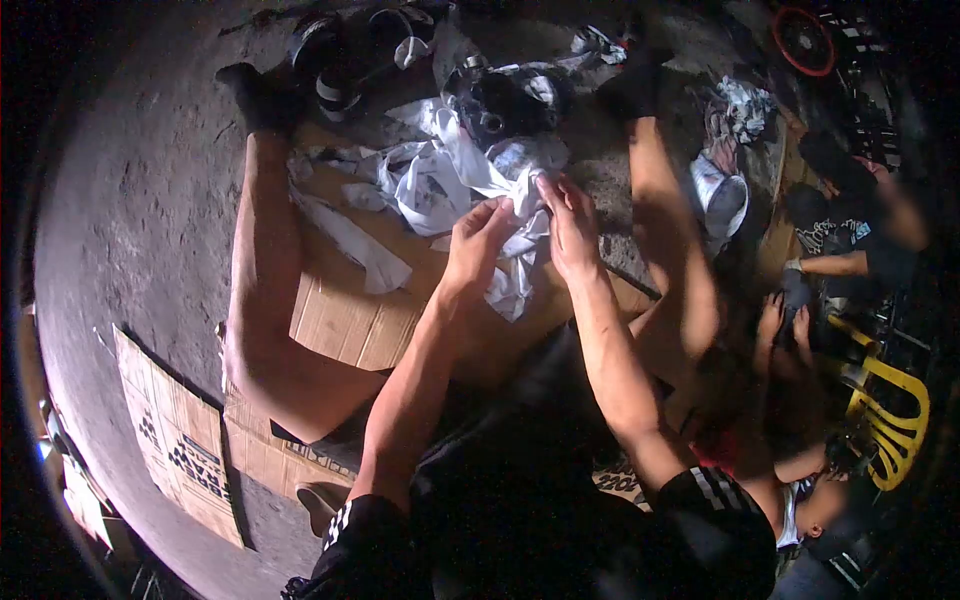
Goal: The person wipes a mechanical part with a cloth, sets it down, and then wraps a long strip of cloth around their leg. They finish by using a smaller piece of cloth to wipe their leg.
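Observation:
A white cloth (515, 188) is stretched between my two hands, in front of me at the middle of the view. My left hand (480, 238) pinches its near edge between thumb and fingers. On the other side, my right hand (570, 222) grips the same cloth, fingers bent together. More crumpled white rags (430, 190), some with grey smudges, lie around and beyond my hands. Just past them stands a dark metal machine part (500, 105) with round openings; the cloth overlaps its near side. My bare legs are spread on both sides of these things.
Flattened cardboard (355, 320) lies beneath the rags, and another printed cardboard sheet (180, 435) is at left. A white container (718, 195) lies on its side at right. Other people (850, 250) sit at far right near a yellow plastic chair (890, 420). Dark rings (335, 95) lie at the back.

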A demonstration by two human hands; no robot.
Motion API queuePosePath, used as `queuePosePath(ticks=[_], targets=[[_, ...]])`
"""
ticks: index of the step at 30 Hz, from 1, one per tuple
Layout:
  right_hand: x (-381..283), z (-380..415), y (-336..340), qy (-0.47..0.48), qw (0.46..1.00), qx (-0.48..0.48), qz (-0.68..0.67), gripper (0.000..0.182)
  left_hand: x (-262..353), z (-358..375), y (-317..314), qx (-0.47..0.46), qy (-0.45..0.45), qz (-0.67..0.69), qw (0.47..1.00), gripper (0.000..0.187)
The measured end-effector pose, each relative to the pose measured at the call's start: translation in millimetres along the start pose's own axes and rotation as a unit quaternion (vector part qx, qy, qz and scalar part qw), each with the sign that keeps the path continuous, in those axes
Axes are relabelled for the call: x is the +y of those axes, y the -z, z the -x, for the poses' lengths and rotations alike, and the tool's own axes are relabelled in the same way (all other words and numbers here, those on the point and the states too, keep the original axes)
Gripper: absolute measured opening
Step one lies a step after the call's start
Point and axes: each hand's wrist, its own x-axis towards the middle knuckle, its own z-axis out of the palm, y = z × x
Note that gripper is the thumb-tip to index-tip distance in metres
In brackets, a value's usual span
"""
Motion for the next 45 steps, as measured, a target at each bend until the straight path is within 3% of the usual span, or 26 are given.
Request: queuePosePath(ticks=[1,4,5,6,8,9,10,12,16,17,18,19,22,24,26,28,29,31,35,36,38,39,42,45], targets=[[0.8,0.1,-0.2,-0.055,0.998,-0.021,-0.038,0.040,5.8,-0.7,-4.6,0.022,0.013,0.006,1.000,0.031],[8.1,-10.8,-16.8,-0.067,0.993,0.001,-0.098,0.051,1.1,-18.8,-4.0,0.033,-0.024,-0.031,0.999,0.034],[12.1,-15.3,-24.0,-0.064,0.984,0.046,-0.158,0.031,-0.1,-27.8,-1.2,0.025,-0.021,-0.043,0.999,0.037],[15.3,-20.3,-31.0,-0.065,0.984,0.043,-0.158,0.031,0.4,-32.8,-2.3,0.028,-0.023,-0.042,0.998,0.037],[19.6,-31.7,-40.8,0.076,0.996,0.007,-0.040,0.042,-0.2,-42.8,-7.9,0.069,-0.032,-0.026,0.997,0.035],[17.3,-37.4,-41.2,0.075,0.984,0.009,0.161,0.044,3.5,-48.9,-6.9,0.093,-0.008,-0.049,0.994,0.032],[14.9,-43.9,-42.1,0.123,0.987,-0.054,0.089,0.039,3.7,-49.6,-7.5,0.093,-0.009,-0.047,0.994,0.032],[11.0,-50.9,-40.1,0.117,0.981,-0.017,0.157,0.033,2.4,-50.1,-8.8,0.088,-0.069,0.008,0.994,0.029],[15.6,-70.6,-39.2,0.156,0.974,0.054,0.158,0.026,-4.3,-46.9,10.7,0.046,-0.076,-0.025,0.996,0.026],[14.1,-72.6,-40.1,0.174,0.967,0.048,0.180,0.024,-12.8,-53.5,19.2,0.086,-0.058,-0.066,0.992,0.029],[16.5,-76.1,-39.2,0.191,0.960,0.044,0.202,0.023,-8.9,-51.9,20.5,0.087,-0.076,-0.038,0.993,0.034],[17.3,-83.3,-40.8,0.268,0.940,0.031,0.210,0.022,-3.3,-50.4,22.2,0.083,-0.091,-0.044,0.991,0.036],[23.7,-89.5,-42.8,0.335,0.894,0.070,0.290,0.021,8.4,-54.9,19.3,0.090,-0.113,-0.025,0.989,0.039],[29.7,-93.3,-50.5,0.337,0.903,0.074,0.256,0.016,12.1,-65.9,23.4,0.078,-0.252,-0.122,0.957,0.042],[34.6,-93.4,-53.0,0.264,0.932,0.080,0.237,0.012,9.9,-79.8,27.4,0.082,-0.253,-0.139,0.954,0.041],[33.6,-92.6,-53.7,0.273,0.925,0.098,0.244,0.011,4.9,-95.6,32.8,0.068,-0.210,-0.129,0.967,0.038],[33.4,-90.0,-53.0,0.294,0.911,0.104,0.270,0.012,-0.1,-100.7,33.1,0.089,-0.278,-0.232,0.928,0.038],[38.4,-86.7,-50.2,0.356,0.875,0.108,0.310,0.011,3.2,-104.2,33.9,0.095,-0.303,-0.279,0.906,0.038],[42.7,-69.0,-40.0,0.340,0.835,0.039,0.432,0.038,27.1,-90.2,29.0,0.091,-0.353,-0.421,0.830,0.039],[43.0,-68.7,-40.8,0.340,0.834,0.038,0.432,0.038,29.9,-88.9,29.2,0.092,-0.353,-0.420,0.831,0.039],[43.6,-67.0,-43.5,0.348,0.784,0.084,0.507,0.030,35.6,-84.8,29.2,0.098,-0.408,-0.501,0.757,0.041],[37.3,-65.9,-44.7,0.347,0.784,0.084,0.508,0.030,38.3,-87.9,32.0,0.087,-0.438,-0.507,0.737,0.044],[21.1,-67.7,-42.2,0.336,0.759,0.056,0.555,0.026,43.1,-91.4,39.7,0.054,-0.450,-0.515,0.727,0.044],[15.4,-93.1,-34.5,0.406,0.738,-0.031,0.538,0.022,43.5,-90.1,40.4,0.048,-0.433,-0.510,0.741,0.043]])
